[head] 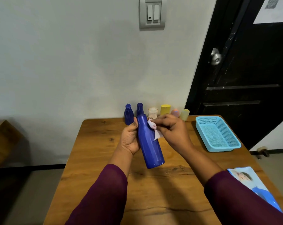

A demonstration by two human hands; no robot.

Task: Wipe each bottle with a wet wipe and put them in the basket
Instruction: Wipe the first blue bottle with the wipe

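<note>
Nearest me, at the right edge of the wooden bench [95,159], lies a flat pale blue printed packet [244,177], which I take for the wipes pack. Above the middle of the bench I have the tall blue plastic bottle [149,143] lifted clear of the wood and tilted, cap away from me. My left hand [130,138] grips its upper body, thumb and fingers [135,123] curled round it. My right hand [171,129] has its fingers clamped on a crumpled white wet wipe [153,127], pressed against the bottle's shoulder just below the cap. So I judge I am in the middle of wiping this bottle, and it looks like the first one.

Further right sits the light blue plastic mesh basket [222,148]; I see no bottle in it.

At the far edge, by the wall, six stand in a row: a small blue bottle [128,115], a second blue bottle [139,108] partly hidden behind the one I hold, a white jar [152,112], a yellow bottle [165,109], a pink one [175,112] and a pale yellow one [184,114]. All six are left to wipe and place
</note>
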